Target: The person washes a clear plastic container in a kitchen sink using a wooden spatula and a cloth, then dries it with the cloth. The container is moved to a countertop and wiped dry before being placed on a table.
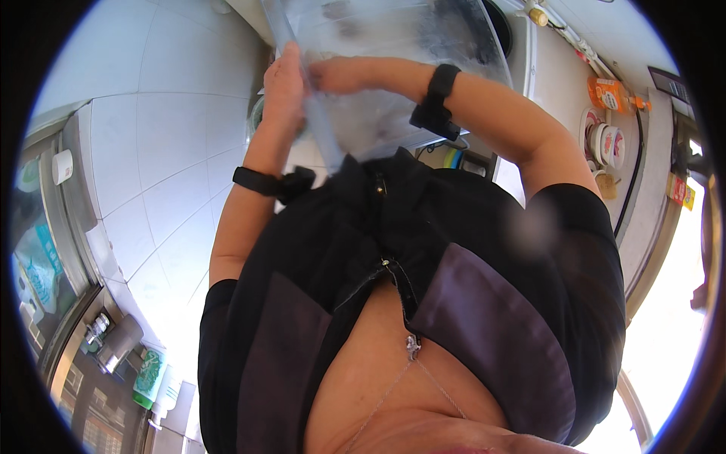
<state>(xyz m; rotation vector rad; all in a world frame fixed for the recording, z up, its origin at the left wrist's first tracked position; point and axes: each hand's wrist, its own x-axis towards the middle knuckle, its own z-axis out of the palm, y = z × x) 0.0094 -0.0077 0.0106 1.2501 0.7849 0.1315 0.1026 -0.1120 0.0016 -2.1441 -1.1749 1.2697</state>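
A large translucent plastic panel or bin (391,108), with a thick bluish rim strip (321,126), lies at the top centre before my body. It is smeared or misted, and whether it is flat or box-shaped is unclear. My left hand (286,85) grips the rim from the left side, thumb along its edge. Just right of the rim, my blurred right hand (339,75) is against or just above the cloudy surface; its fingertips are hidden and I cannot tell whether it holds anything. Each wrist wears a black strap with a small device.
An orange pump bottle (608,95) and stacked bowls (607,144) stand on the right counter. A dark round pan or lid (499,28) is behind the panel. Tiled wall (170,125) and a window run along the left, with a metal container (120,343) lower left.
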